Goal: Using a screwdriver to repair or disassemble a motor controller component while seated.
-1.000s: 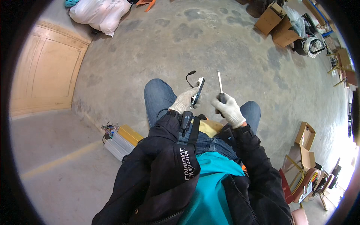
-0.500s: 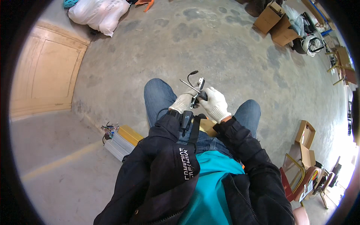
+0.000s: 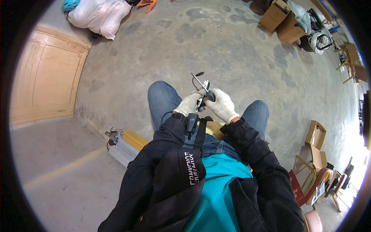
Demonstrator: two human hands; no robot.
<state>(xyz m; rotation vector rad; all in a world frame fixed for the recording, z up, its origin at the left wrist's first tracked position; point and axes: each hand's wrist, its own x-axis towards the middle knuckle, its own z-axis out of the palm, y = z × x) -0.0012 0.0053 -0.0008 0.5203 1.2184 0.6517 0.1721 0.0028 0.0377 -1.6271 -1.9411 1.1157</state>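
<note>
Both of my hands wear white knit gloves and meet between my knees. My left hand (image 3: 189, 104) is closed around a narrow silver-and-black metal part (image 3: 206, 84); its lower end shows below the fingers. From beside that part rises a short black cable (image 3: 199, 73) with a plug-like end. My right hand (image 3: 222, 104) grips the black handle of a screwdriver (image 3: 199, 82). Its thin metal shaft points away and to the left, crossing in front of the cable. Where the tip is, nothing touches it. The part's middle is hidden by glove and handle.
On the floor at left lie a silver metal box (image 3: 123, 151) with loose wires and a gold one (image 3: 134, 140). A wooden panel (image 3: 58, 75) stands behind. An opened cardboard box (image 3: 315, 135) and a chair (image 3: 319, 185) are at right; cartons (image 3: 291, 30) and white bags (image 3: 101, 17) lie farther off.
The screwdriver's shaft has swung: its tip moved away from me and slightly right, so it points more steeply forward. My left hand and the metal part have barely moved.
</note>
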